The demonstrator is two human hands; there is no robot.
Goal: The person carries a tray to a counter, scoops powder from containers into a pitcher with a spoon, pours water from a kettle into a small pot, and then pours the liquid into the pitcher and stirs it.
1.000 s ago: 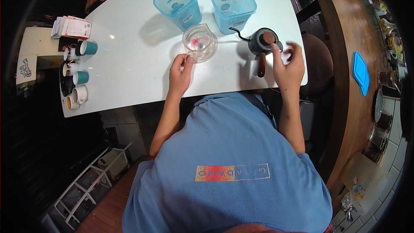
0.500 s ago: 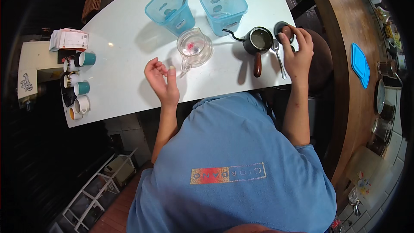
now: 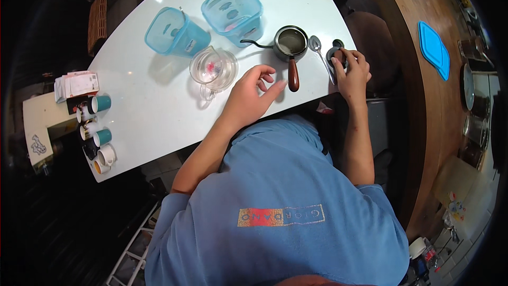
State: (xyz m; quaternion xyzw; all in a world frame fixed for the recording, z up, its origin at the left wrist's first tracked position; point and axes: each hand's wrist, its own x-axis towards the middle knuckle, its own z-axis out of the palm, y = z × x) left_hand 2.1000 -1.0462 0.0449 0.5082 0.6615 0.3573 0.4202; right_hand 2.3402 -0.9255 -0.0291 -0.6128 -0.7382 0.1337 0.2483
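My left hand [image 3: 251,95] is held over the front of the white table, fingers parted and holding nothing. Its thumb tip is close to the brown wooden handle [image 3: 293,77] of a small dark pot [image 3: 291,41] with a thin curved spout. Pale liquid shows inside the pot. My right hand [image 3: 353,74] is closed on a round dark lid [image 3: 333,54] with a brown middle, low at the table's right edge. Between the pot and this hand lies a metal spoon [image 3: 323,59]. A clear glass jug [image 3: 211,71] with red specks stands left of my left hand.
Two translucent blue tubs [image 3: 233,10] stand behind the jug, the left one with a utensil inside. Several mugs [image 3: 100,103] and a stack of papers [image 3: 76,86] line the left edge. A blue flat lid [image 3: 434,50] lies on the wooden counter [image 3: 405,21] at right.
My left hand has moved right, from beside the jug toward the pot's handle. My right hand stays at the dark lid, now lower on the table. The whole view has shifted and turned.
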